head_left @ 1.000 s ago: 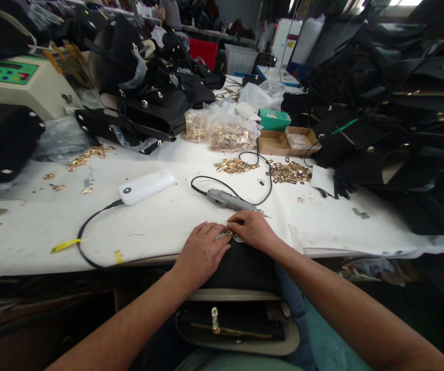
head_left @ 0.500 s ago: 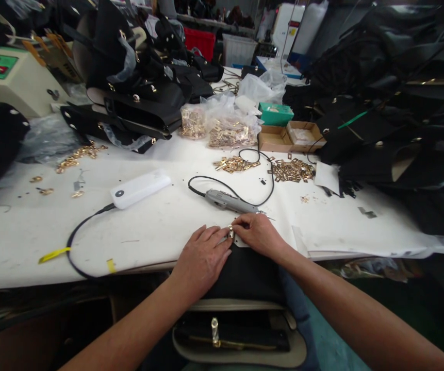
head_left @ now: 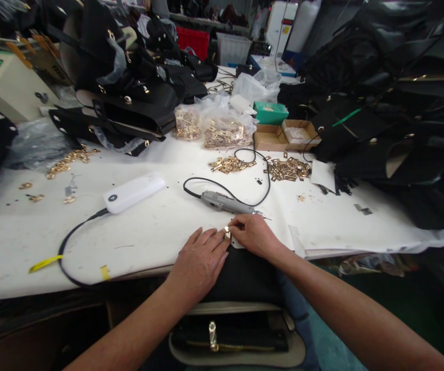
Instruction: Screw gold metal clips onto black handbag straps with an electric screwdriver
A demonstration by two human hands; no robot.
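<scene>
A black bag [head_left: 245, 275] lies over the near edge of the white table [head_left: 160, 226], in front of me. My left hand [head_left: 200, 260] rests flat on its top edge, fingers spread, pressing it down. My right hand [head_left: 255, 234] pinches a small gold metal fitting [head_left: 227, 233] at the bag's upper edge, between the two hands. A grey electric screwdriver [head_left: 225, 202] with a black cord lies on the table just beyond my right hand, untouched.
A white power box [head_left: 133, 191] with a black cable sits left of centre. Heaps of gold fittings [head_left: 288, 169] and bags of them [head_left: 222, 131] lie further back, beside cardboard boxes [head_left: 270, 137]. Black bags [head_left: 129, 98] pile up at left and right. A beige machine [head_left: 1, 85] stands far left.
The view has drifted slightly, shifting the scene left and up. My right-hand fingers have adjusted on the gold fitting; both hands stay at the bag's edge.
</scene>
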